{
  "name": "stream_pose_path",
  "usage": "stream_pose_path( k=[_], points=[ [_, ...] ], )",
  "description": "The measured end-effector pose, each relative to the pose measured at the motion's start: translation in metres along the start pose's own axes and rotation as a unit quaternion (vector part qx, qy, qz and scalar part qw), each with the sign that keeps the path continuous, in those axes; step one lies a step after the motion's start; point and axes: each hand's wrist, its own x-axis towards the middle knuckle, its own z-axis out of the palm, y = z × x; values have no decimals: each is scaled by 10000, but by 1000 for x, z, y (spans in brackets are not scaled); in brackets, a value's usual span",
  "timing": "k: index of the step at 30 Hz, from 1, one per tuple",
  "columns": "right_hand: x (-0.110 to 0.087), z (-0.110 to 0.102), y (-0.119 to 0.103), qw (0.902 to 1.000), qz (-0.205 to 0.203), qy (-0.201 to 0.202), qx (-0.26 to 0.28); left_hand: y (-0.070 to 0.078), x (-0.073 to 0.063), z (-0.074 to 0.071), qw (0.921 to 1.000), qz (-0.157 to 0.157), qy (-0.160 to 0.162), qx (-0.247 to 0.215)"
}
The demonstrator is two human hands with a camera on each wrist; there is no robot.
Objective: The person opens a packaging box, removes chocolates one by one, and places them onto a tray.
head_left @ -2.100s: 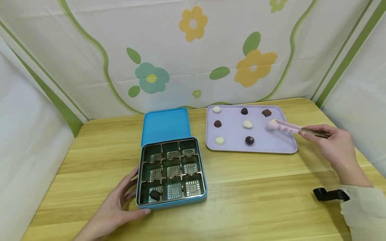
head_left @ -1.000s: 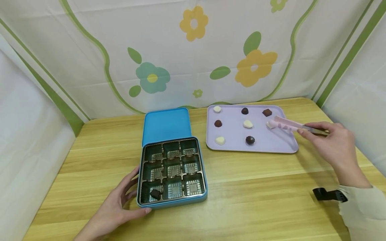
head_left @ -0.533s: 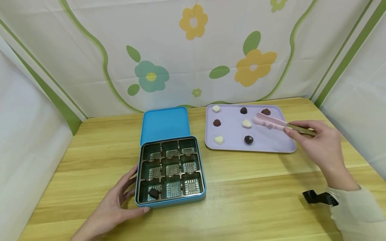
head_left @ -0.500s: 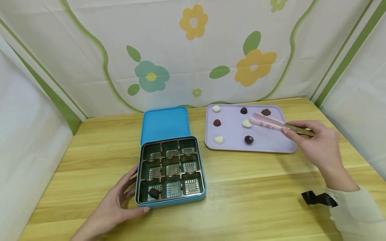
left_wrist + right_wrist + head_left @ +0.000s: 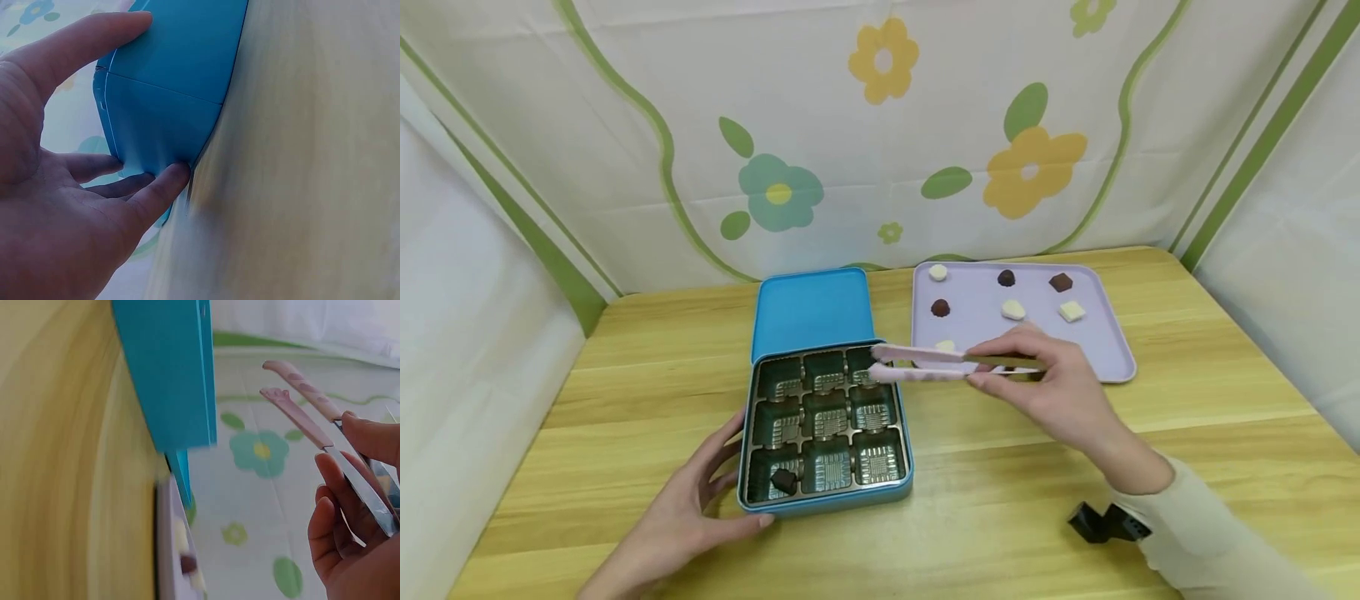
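Observation:
A blue tin [image 5: 831, 502] holds a dark tray of square compartments. One dark chocolate [image 5: 784, 481] lies in the front-left compartment; the others look bare. My left hand [image 5: 677, 508] rests at the tin's front-left corner, thumb on one wall, fingertips [image 5: 169, 178] against the adjoining one. My right hand [image 5: 1067, 392] grips pink-tipped tongs [image 5: 925, 354] by their metal arms, above the tin's back-right corner. In the right wrist view the tips of the tongs [image 5: 303, 422] stand apart, with nothing seen between them. Beyond that hand, a white square chocolate [image 5: 1072, 312] lies on the lilac tray [image 5: 1108, 342].
Several white and brown chocolates sit spread over the lilac tray; the hand covers part of its front. The blue lid [image 5: 812, 312] lies directly behind the tin. A flowered cloth [image 5: 880, 150] hangs behind the wooden table [image 5: 1000, 517].
My right hand has carried the tongs leftward from the tray to the tin. The white square chocolate, earlier by the tips, stays on the tray. My left hand holds its place.

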Motion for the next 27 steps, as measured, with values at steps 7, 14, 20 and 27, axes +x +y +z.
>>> stream_pose_path(
  k=[7, 14, 20, 27],
  points=[
    [8, 39, -9, 9957, -396, -623, 562, 0, 3, 4, 10000, 59, 10, -16],
    [19, 63, -28, 9864, -1026, -1251, 288, 2, 7, 4, 9999, 154, -21, 10],
    [32, 75, -52, 9679, -1299, -2132, -303, 1, 8, 5, 9999, 144, -29, 40],
    [57, 103, -97, 9093, -1587, -3285, -2002, 1, 6, 0, 9999, 120, -44, 54]
  ],
)
